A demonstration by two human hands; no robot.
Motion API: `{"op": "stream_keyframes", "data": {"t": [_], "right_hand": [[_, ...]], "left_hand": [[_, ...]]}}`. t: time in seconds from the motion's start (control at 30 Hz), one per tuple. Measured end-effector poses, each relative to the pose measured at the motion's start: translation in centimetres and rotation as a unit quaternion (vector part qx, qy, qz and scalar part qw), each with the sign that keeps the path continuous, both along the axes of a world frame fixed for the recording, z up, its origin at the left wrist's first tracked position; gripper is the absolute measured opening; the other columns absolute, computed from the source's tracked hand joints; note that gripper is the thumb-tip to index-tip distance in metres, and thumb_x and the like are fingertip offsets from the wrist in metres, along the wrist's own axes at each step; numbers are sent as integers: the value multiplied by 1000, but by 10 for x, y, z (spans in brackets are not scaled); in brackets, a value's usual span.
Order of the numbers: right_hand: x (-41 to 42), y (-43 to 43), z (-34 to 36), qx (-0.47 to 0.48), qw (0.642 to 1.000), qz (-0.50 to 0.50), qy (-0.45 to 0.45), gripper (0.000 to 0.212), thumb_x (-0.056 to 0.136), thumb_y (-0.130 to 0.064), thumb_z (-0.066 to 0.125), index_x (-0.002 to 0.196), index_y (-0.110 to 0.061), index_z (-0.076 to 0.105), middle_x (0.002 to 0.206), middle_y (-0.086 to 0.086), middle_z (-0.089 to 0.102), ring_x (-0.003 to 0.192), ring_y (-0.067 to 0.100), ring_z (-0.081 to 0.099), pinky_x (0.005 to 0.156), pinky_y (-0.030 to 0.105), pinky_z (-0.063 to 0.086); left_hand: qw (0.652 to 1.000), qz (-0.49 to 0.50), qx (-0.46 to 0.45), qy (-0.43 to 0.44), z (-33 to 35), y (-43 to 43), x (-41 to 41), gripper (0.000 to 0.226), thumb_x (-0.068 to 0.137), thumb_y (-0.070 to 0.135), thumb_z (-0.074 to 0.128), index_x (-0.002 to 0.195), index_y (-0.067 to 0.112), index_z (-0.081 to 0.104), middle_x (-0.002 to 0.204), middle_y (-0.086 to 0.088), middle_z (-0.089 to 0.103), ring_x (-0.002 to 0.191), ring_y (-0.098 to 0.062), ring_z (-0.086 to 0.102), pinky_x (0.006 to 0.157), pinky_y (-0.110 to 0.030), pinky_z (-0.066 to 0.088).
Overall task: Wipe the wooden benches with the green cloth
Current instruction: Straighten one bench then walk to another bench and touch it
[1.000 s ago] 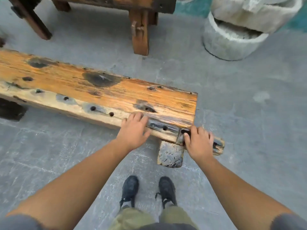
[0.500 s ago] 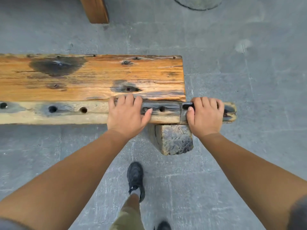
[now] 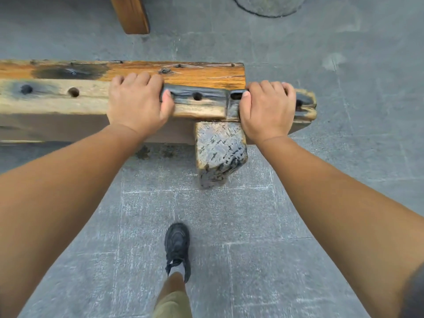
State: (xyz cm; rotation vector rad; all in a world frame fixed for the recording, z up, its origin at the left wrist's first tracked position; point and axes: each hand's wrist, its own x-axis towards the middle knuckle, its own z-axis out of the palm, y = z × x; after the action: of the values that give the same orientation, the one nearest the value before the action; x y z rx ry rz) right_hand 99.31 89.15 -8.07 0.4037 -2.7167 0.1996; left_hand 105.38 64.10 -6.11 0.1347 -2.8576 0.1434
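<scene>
A long weathered wooden bench (image 3: 202,74) with an orange top and dark knot holes runs from the left edge to right of centre. It is tipped toward me, so its underside shows below the near edge. My left hand (image 3: 137,104) grips that near edge, fingers curled over the top. My right hand (image 3: 268,109) grips the blackened stub at the bench's right end. Between my hands hangs the bench's thick worn leg (image 3: 220,154). No green cloth is in view.
Grey stone paving lies all around. A second bench's leg (image 3: 130,14) stands at the top, left of centre. The curved base of a stone basin (image 3: 268,8) shows at the top right. My black shoe (image 3: 177,249) is on the floor below the bench.
The bench has tilted toward me, showing less of its top and more of its side and underside. Both hands keep their hold on its near edge. My view has dropped closer over the bench.
</scene>
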Motion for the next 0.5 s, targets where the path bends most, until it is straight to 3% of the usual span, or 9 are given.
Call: {"op": "stream_keyframes", "data": {"t": [0.23,0.5], "right_hand": [[-6,7,-20,-93,987,45,123,31,91,-29,46,93,-16,74,85,1,73,85,24,65,95,41,43],[-36,3,-14,-80,990,44,109,39,94,-38,40,91,-18,73,85,2,73,85,27,63,89,38,40]], "left_hand": [[1000,3,8,30,-4,1,-5,44,90,36,30,97,10,64,88,-12,66,85,-35,58,83,-43,38],[997,-1,15,77,-6,1,-33,45,90,38,29,93,7,62,92,-17,66,87,-39,57,81,-44,36]]}}
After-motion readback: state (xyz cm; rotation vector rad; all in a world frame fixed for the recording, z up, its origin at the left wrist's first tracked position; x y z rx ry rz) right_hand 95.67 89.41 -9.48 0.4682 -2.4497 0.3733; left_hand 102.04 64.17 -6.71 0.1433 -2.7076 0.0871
